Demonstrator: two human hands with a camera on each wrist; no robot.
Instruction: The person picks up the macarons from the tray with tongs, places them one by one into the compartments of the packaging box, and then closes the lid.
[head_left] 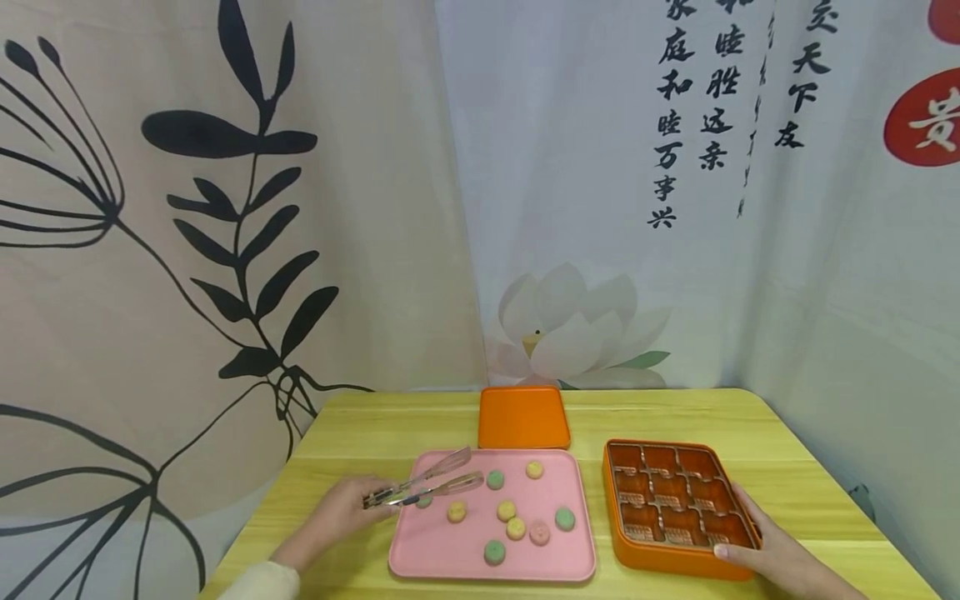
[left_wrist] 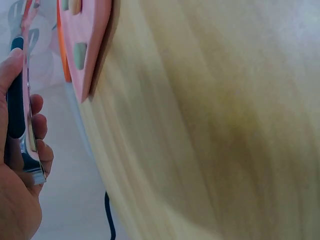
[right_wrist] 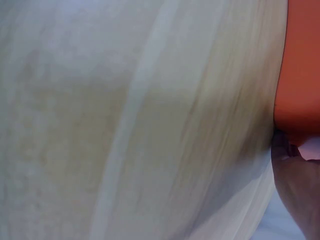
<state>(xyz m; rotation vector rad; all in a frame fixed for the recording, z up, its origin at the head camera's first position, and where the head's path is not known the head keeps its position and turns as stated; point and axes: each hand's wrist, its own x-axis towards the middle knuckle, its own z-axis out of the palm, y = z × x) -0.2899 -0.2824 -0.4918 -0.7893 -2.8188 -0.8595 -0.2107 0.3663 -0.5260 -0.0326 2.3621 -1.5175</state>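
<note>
My left hand [head_left: 351,505] holds metal tongs [head_left: 386,496] with dark grips, their tips spread apart over the left part of a pink tray [head_left: 420,562]. In the left wrist view the thumb and curled fingers lie around the tongs' handle [left_wrist: 16,95]. Several small round macaron-like sweets, green, yellow and pink, lie scattered on the tray, among them a green one [head_left: 494,552]. At the right, my right hand [head_left: 761,542] grips the near right corner of an orange box [head_left: 675,560], thumb over its front. A transparent divided insert [head_left: 667,500] sits inside the box.
Behind the pink tray lies a flat orange lid-like piece [head_left: 525,419]. Everything stands on a wood-grain table [head_left: 360,433]. A printed curtain [head_left: 390,208] hangs behind it. A dark cable [left_wrist: 108,215] shows past the table's edge in the left wrist view.
</note>
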